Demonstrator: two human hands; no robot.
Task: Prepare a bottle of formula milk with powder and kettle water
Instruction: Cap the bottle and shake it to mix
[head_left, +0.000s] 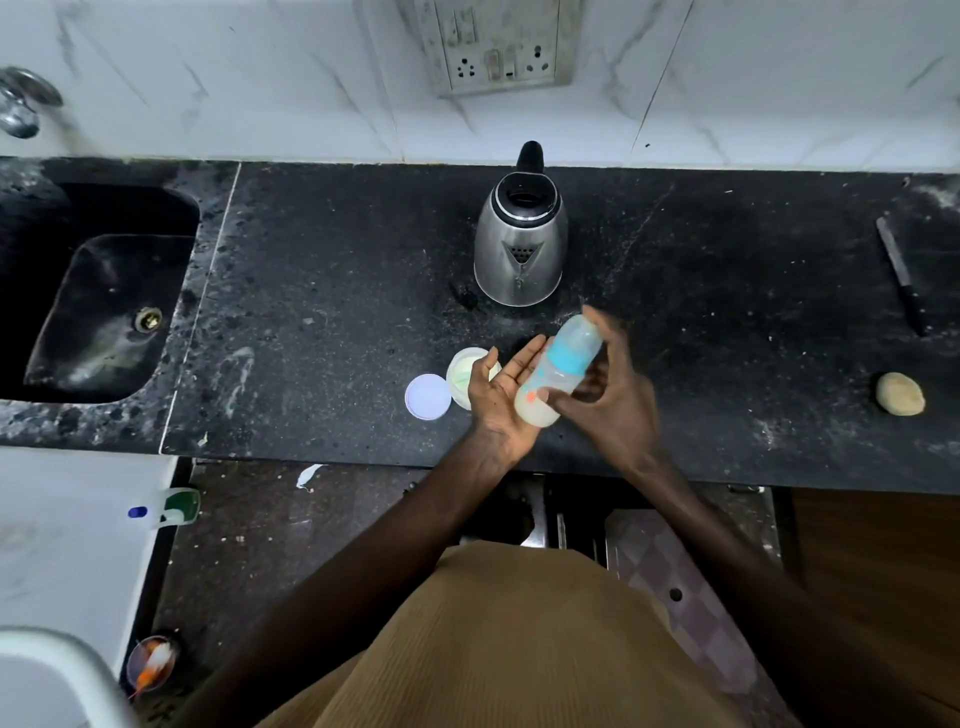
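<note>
A baby bottle (558, 371) with a blue collar and clear cap lies tilted between my palms, whitish milk pooled at its lower end. My left hand (501, 395) is flat against the bottle's left side, fingers extended. My right hand (613, 384) curls around its right side, blurred with motion. Behind them a steel kettle (519, 244) stands with its lid open. A round open powder tub (465, 376) sits just left of my left hand, its white lid (427, 396) lying beside it.
A dark sink (104, 301) is set into the black counter (322, 312) at left, with a tap (21, 104) above. A knife (901, 275) and a beige round lump (900, 393) lie at far right. A wall socket (498, 52) is behind the kettle.
</note>
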